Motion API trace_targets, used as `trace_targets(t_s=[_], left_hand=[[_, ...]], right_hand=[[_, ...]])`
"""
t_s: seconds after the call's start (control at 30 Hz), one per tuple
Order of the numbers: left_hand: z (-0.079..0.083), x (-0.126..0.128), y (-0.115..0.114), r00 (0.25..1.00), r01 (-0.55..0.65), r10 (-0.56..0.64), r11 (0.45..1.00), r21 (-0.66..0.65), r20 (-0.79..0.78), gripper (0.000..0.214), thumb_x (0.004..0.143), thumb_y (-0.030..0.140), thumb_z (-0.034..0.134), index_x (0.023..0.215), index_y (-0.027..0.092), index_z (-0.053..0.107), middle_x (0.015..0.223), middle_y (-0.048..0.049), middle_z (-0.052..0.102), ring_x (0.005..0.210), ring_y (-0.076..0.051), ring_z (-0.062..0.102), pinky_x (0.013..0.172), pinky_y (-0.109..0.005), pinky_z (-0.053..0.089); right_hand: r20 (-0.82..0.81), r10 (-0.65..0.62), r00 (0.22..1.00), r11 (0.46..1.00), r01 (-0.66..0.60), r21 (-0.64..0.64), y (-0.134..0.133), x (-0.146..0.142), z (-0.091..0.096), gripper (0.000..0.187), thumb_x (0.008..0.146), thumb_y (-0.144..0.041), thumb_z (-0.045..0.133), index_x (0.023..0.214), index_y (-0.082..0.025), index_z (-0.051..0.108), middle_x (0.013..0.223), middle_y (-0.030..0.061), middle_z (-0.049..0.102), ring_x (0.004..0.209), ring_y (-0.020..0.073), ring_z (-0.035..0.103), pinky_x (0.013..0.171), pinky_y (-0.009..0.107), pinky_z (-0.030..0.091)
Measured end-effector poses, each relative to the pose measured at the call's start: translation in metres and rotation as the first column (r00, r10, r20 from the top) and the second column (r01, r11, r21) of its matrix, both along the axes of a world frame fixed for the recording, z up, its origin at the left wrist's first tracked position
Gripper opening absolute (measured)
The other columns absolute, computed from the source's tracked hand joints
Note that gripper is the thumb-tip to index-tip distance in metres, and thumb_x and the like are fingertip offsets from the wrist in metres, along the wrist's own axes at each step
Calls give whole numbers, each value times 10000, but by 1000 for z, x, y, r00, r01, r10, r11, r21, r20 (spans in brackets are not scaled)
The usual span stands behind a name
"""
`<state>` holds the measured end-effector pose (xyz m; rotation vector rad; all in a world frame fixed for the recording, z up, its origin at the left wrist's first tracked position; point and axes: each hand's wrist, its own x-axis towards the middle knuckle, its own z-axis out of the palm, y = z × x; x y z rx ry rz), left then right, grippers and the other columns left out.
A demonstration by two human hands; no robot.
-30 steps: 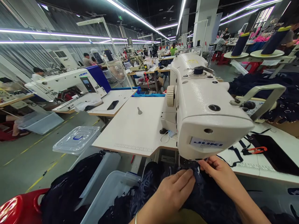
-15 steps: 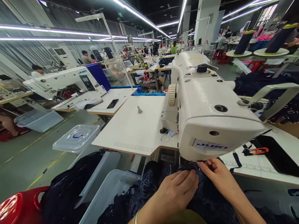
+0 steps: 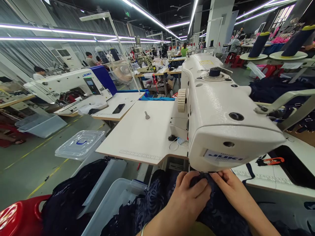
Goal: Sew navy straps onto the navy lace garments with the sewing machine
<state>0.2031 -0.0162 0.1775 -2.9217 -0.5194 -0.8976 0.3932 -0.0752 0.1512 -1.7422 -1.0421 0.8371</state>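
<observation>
Dark navy lace fabric (image 3: 154, 196) lies bunched beneath the head of a white sewing machine (image 3: 221, 131). My left hand (image 3: 189, 196) grips the fabric just in front of the machine's lower end, its fingers bent and some spread a little. Close by on the right, my right hand (image 3: 227, 182) pinches the same fabric, thumb and fingertips tucked under the machine head. The needle area and the fingertips there are largely hidden by the machine and my hands.
A white table (image 3: 133, 131) carries a small metal piece (image 3: 147, 115). Orange-handled snips (image 3: 270, 161) lie beside a black tablet-like slab (image 3: 295, 167) at right. Clear plastic bins (image 3: 115, 203), a red stool (image 3: 22, 214) and more navy fabric (image 3: 71, 193) stand at lower left.
My left hand has shifted up toward the machine head, its fingers now more spread. The right hand stays nearly in place at the fabric. The view has moved slightly.
</observation>
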Motion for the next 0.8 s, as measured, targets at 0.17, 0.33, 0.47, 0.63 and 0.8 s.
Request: trace_targets(t_s=[0.17, 0.33, 0.47, 0.63, 0.8], left_hand=[[-2, 2, -8, 999, -33, 34, 998, 57, -13, 238, 989, 226, 478, 1172, 190, 627, 1189, -40, 649, 1082, -178, 572, 962, -340, 467], [-1, -1, -15, 988, -59, 79, 987, 152, -131, 317, 985, 239, 480, 1272, 143, 575, 1289, -76, 586, 1144, -195, 562, 973, -332, 478], [-9, -2, -14, 994, -31, 52, 975, 218, -95, 364, 976, 249, 485, 1300, 102, 562, 1332, -98, 562, 1195, -220, 546, 998, -335, 473], [-11, -1, -11, 999, -16, 25, 981, 193, -48, 327, 986, 235, 461, 1256, 115, 602, 1319, -87, 581, 1189, -210, 548, 1004, -308, 465], [-2, 4, -13, 994, -42, 56, 989, 143, -94, 322, 993, 236, 449, 1253, 114, 594, 1257, -81, 609, 1118, -193, 575, 957, -300, 481]], right_hand=[[5, 5, 1000, 999, -5, -36, 1, -2, 11, 414, 874, -608, 452, 838, -224, 602, 805, 58, 651, 847, 253, 617, 698, 327, 507], [140, -22, 990, 999, 26, -29, 12, -3, 11, 334, 828, -537, 515, 797, -221, 621, 756, 65, 660, 911, 308, 627, 705, 361, 499], [201, -20, 979, 1000, 22, -8, 16, -3, 11, 307, 820, -488, 526, 639, -240, 550, 588, 29, 588, 819, 287, 629, 668, 344, 488], [206, -8, 978, 998, 21, -63, 16, -5, 10, 317, 811, -513, 484, 670, -239, 558, 626, 40, 616, 804, 288, 629, 667, 352, 478], [225, 49, 973, 992, -21, -125, 19, 1, 15, 355, 803, -527, 463, 686, -222, 602, 687, 63, 671, 759, 298, 633, 673, 378, 483]])
